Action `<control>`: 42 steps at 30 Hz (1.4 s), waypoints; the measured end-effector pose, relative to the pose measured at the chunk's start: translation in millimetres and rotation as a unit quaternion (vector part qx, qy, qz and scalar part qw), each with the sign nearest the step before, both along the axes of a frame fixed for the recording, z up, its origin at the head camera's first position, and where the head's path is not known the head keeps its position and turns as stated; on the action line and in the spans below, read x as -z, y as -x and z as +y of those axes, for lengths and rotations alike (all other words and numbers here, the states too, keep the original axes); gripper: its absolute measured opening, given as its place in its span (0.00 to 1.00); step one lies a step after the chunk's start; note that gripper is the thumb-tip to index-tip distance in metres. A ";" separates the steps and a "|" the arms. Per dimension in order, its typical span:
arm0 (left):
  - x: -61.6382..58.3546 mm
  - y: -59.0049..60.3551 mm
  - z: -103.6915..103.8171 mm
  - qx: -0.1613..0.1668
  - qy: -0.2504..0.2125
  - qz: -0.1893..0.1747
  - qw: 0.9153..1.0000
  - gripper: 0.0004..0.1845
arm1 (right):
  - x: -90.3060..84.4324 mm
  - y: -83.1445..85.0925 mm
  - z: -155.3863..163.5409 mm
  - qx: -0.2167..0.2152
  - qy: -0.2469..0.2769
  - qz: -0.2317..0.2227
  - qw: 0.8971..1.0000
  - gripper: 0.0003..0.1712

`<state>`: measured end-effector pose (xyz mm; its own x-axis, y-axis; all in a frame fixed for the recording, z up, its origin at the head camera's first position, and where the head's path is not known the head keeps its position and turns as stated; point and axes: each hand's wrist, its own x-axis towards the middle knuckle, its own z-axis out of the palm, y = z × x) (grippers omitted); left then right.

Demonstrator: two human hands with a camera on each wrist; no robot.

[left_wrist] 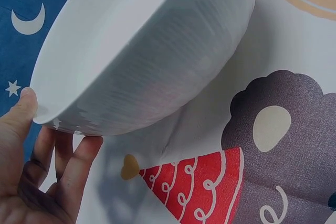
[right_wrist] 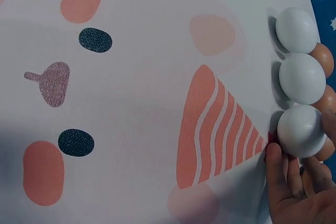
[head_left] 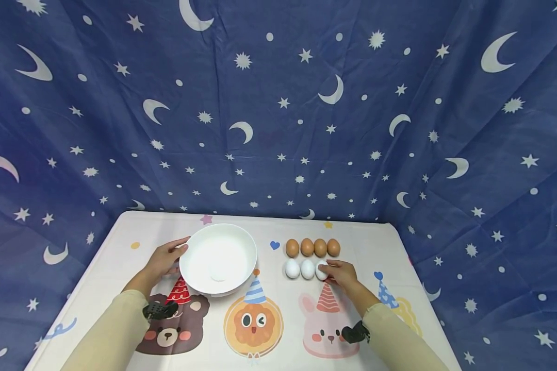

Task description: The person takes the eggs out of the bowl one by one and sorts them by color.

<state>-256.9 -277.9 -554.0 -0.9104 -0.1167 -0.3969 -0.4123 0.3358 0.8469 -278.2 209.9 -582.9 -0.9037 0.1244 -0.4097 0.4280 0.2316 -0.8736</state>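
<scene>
A large white bowl (head_left: 218, 259) stands left of the table's middle, and its inside looks bare. My left hand (head_left: 165, 259) grips its left edge; in the left wrist view the thumb (left_wrist: 23, 109) lies at the rim and the fingers are bent beneath it. To the right, three white eggs lie in a row. At the right end of that row, my right hand (head_left: 342, 273) holds a white egg (right_wrist: 300, 131) between thumb and fingers. The middle white egg (head_left: 308, 269) and the left white egg (head_left: 292, 268) lie beside it.
Behind the white eggs lies a row of several brown eggs (head_left: 307, 247). A white tablecloth (head_left: 269, 229) with cartoon animals covers the table. A blue curtain (head_left: 278, 170) with moons and stars hangs behind and at the sides.
</scene>
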 end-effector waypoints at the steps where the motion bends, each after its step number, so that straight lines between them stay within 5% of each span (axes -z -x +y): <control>1: 0.1 0.1 -0.2 0.001 0.001 0.000 1.000 0.31 | -0.9 0.5 0.2 0.002 -0.003 0.001 1.000 0.33; 11: -0.4 2.9 -1.2 0.004 -0.005 0.003 1.000 0.31 | -31.2 22.4 -14.2 0.074 -0.106 0.116 0.985 0.20; 21: -1.2 4.0 1.0 0.003 -0.010 0.001 1.000 0.31 | -83.8 20.9 -115.0 -0.083 -0.049 0.150 0.984 0.22; 28: 0.2 2.4 -0.2 0.006 -0.015 0.004 1.000 0.31 | -77.0 16.9 -170.7 -0.158 -0.066 0.165 0.971 0.22; 42: 1.6 0.8 -4.2 0.011 -0.014 0.010 1.000 0.31 | -57.5 -3.6 -232.4 -0.227 -0.101 0.139 0.959 0.24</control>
